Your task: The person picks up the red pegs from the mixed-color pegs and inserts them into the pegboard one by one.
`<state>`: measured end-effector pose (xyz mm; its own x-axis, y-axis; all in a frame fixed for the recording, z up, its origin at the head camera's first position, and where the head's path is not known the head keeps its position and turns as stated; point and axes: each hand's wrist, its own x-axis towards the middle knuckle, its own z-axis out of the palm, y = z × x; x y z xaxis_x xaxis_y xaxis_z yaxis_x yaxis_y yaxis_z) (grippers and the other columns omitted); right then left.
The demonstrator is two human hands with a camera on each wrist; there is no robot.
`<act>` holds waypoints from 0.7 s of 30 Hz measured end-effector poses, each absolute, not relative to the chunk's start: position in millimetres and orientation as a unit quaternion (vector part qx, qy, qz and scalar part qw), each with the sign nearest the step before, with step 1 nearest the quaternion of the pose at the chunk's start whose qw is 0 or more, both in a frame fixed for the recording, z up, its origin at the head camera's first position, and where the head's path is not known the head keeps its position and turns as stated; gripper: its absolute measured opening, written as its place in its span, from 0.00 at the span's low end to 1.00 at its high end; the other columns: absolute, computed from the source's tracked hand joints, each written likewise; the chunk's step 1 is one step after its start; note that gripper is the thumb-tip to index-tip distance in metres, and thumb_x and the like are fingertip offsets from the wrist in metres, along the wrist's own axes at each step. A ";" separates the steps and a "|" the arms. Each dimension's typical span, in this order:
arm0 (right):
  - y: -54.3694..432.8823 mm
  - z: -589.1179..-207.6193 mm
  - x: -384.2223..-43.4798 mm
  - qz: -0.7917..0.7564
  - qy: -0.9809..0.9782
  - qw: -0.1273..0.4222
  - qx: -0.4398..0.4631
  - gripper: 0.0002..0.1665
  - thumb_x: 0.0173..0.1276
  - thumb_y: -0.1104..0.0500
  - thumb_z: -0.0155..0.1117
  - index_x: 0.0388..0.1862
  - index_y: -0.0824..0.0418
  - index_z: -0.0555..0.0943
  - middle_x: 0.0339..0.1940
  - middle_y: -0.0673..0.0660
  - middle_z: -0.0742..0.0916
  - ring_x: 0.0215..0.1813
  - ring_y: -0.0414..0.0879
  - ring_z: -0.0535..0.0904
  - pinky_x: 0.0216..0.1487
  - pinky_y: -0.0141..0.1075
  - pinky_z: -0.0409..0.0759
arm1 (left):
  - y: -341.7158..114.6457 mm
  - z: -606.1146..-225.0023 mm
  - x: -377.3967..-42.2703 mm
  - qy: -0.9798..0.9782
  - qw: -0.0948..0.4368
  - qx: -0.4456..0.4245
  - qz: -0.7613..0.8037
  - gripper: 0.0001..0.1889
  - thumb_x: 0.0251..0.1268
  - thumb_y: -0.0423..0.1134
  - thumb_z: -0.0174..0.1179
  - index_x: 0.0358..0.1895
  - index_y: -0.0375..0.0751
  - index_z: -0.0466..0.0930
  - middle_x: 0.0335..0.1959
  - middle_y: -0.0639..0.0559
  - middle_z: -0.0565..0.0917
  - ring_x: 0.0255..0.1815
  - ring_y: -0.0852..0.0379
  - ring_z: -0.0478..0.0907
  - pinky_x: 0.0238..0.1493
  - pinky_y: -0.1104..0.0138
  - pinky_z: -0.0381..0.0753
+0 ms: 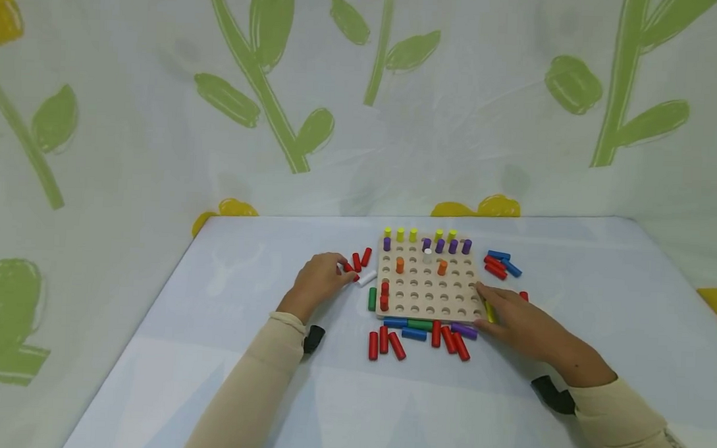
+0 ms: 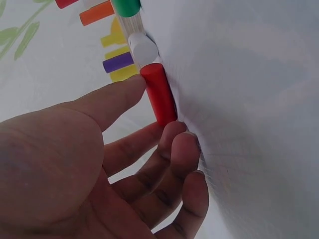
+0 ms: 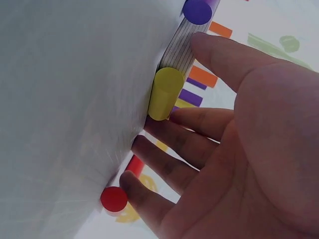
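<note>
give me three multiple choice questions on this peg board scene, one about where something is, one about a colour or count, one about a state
1. Where does the white peg lying on the table sit?
A. left of the peg board
B. right of the peg board
C. in a hole of the board

2. How many orange pegs stand in the peg board?
A. none
B. two
C. five

3. What is the left hand doing?
A. resting flat and away from every peg
B. touching a red peg with thumb and fingertips
C. lifting the board

Answers:
1 A, the head view shows it lying just off the board's left edge.
2 B, one orange peg and a second stand upright in the same row.
3 B, the left wrist view shows the thumb and fingertips against the red peg on the table.
</note>
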<state>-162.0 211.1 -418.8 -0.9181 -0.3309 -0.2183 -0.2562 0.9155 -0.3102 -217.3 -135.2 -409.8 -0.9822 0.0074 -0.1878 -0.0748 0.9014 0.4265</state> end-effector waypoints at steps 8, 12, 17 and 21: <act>209.8 -418.1 -160.7 -0.139 0.971 0.125 -0.152 0.49 0.70 0.40 0.62 0.79 0.64 0.57 0.74 0.72 0.69 0.74 0.70 0.63 0.66 0.63 0.71 | -137.1 -410.7 -221.6 0.967 0.087 -0.015 0.238 0.19 0.65 0.49 0.67 0.55 0.45 0.83 0.37 0.50 0.83 0.38 0.54 0.77 0.36 0.66 0.78; 209.2 -417.7 -161.5 -0.140 0.971 0.123 -0.152 0.49 0.70 0.39 0.62 0.79 0.64 0.58 0.74 0.72 0.69 0.74 0.70 0.63 0.66 0.62 0.71 | -137.9 -410.4 -222.9 0.965 0.087 -0.017 0.246 0.19 0.64 0.49 0.68 0.54 0.45 0.83 0.37 0.50 0.83 0.39 0.53 0.77 0.37 0.66 0.77; 209.2 -420.3 -161.7 -0.144 0.970 0.136 -0.142 0.49 0.71 0.39 0.61 0.80 0.63 0.57 0.74 0.73 0.68 0.74 0.71 0.62 0.66 0.63 0.70 | -138.7 -412.8 -221.9 0.961 0.093 -0.024 0.260 0.19 0.62 0.49 0.69 0.53 0.47 0.81 0.36 0.50 0.82 0.39 0.53 0.76 0.37 0.65 0.76; 208.4 -421.5 -162.0 -0.145 0.970 0.139 -0.139 0.50 0.70 0.38 0.62 0.79 0.63 0.57 0.75 0.72 0.67 0.74 0.71 0.62 0.66 0.64 0.70 | -139.6 -413.9 -222.5 0.955 0.093 -0.028 0.280 0.18 0.61 0.48 0.71 0.50 0.47 0.79 0.35 0.50 0.81 0.37 0.53 0.76 0.36 0.66 0.74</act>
<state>-162.0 208.4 -421.5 -0.9225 -0.3102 -0.2299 -0.2294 0.9192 -0.3201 -222.5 -139.6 -413.9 -0.9811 -0.0003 -0.1933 -0.1048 0.8412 0.5305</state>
